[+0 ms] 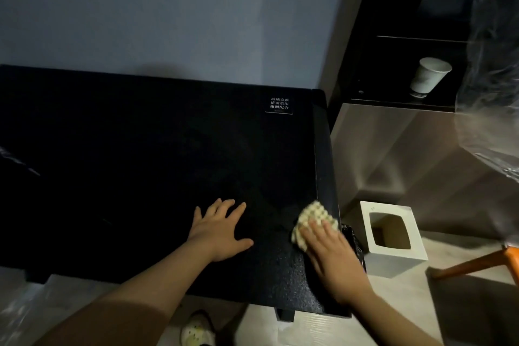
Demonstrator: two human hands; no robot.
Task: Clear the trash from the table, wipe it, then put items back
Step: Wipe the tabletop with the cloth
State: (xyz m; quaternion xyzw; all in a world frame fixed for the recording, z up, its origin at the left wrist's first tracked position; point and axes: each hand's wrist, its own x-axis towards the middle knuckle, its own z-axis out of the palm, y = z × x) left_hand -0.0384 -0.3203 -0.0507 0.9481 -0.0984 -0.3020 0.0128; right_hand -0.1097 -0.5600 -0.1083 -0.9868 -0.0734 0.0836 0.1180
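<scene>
So the black worktop [146, 132] looks totally bare right now, no trash on it that I can spot, so I'd say the clearing part is done and we're in the wiping step. The right hand [332, 253] is pressed flat on a pale waffle-textured cloth [311, 219], fingers spread over it rather than clenched around it, right up against the worktop's right edge near the front corner. The left hand [222, 230] is released and holding nothing, just lying palm-down on the worktop left of the cloth, probably for bracing.

What's left, as far as I can guess: the rest of the surface, then putting items back. I can't see any of those items here unless the paper cup [429, 76] on the shelf right of the worktop counts, can't tell.

Room-wise it's easy. Everything left of the cloth and toward the wall is open surface, only a small label sticker [279, 105] in the far right corner. The catch is the right edge: just past it, down on the floor, sit a white bin [393, 236] and something black and crinkly beside it, so a stroke going that way could slip the cloth off the worktop.
</scene>
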